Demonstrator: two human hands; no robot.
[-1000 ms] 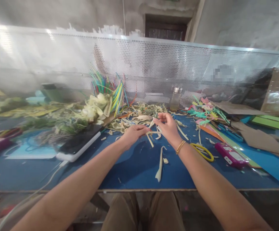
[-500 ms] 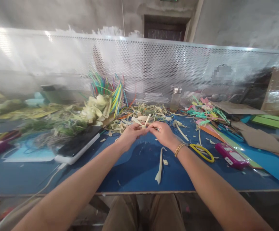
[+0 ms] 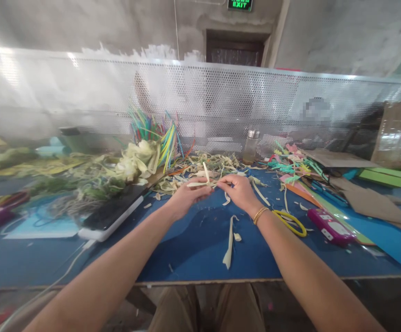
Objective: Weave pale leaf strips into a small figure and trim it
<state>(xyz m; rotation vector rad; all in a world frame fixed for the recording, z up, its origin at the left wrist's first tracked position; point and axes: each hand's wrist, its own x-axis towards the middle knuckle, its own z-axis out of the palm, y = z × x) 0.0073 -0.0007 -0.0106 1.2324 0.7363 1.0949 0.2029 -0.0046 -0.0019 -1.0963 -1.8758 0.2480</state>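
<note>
Both hands meet over the middle of the blue tabletop (image 3: 200, 258), around a small piece of pale husk strips (image 3: 206, 171). One strip stands up and another points left across the fingers of my left hand (image 3: 188, 198). That hand is closed on the piece, palm facing inward. From the other side, my right hand (image 3: 240, 192), with a gold bracelet at the wrist, pinches the piece's right end between thumb and finger. The exact join is too small to make out. Below them a loose pale strip (image 3: 230, 244) lies beside a small scrap (image 3: 237, 237).
Yellow-handled scissors (image 3: 292, 223) lie by my right forearm, near a purple device (image 3: 330, 226). A power bank with a phone (image 3: 112, 214) is at left. Behind are husk scraps (image 3: 214, 161), a glass bottle (image 3: 251, 147), colored stems (image 3: 169, 143) and a perforated metal screen (image 3: 228, 101).
The view has tipped slightly up, bringing an exit sign into sight. My left fingers have loosened and spread a little, and the upright strip now leans left.
</note>
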